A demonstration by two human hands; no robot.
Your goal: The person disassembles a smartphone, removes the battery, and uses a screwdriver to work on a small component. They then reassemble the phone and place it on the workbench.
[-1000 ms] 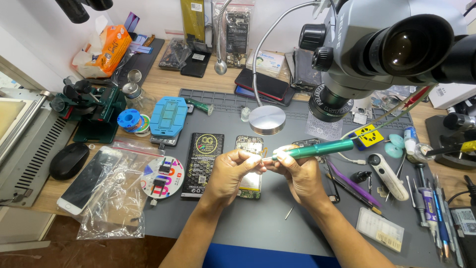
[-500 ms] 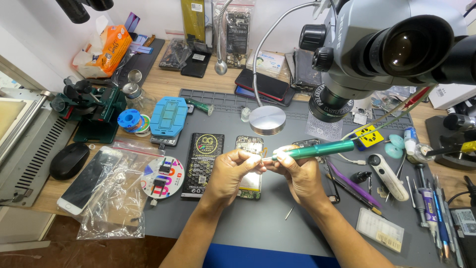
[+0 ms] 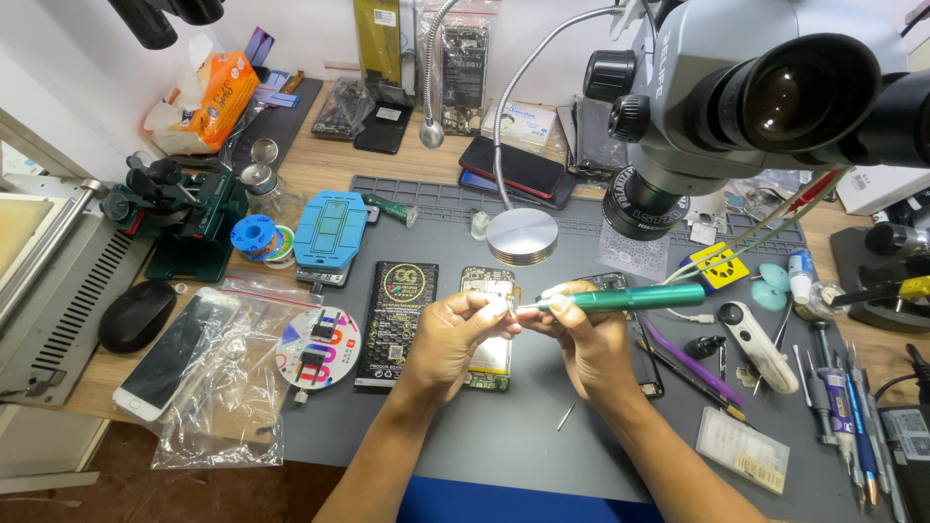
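Right now the right hand (image 3: 593, 347) closes its grip around the green screwdriver (image 3: 628, 297), fingers pinched near the tip end, the barrel running out to the right. The left hand (image 3: 457, 334) pinches something very small at that tip; what it is cannot be told. Both hands hover just above the opened phone (image 3: 490, 334), which lies flat on the grey mat (image 3: 504, 436). The screwdriver looks light and stiff, smooth along the barrel, so the front end seems the surest place to hold it; the tiny part is likely easy to drop. The phone's bared insides look fragile. Room is tight: the microscope (image 3: 736, 107) hangs close above to the right, the lamp (image 3: 521, 235) stands just behind, and loose tools (image 3: 852, 407) crowd the right edge. The open mat lies toward the near edge.
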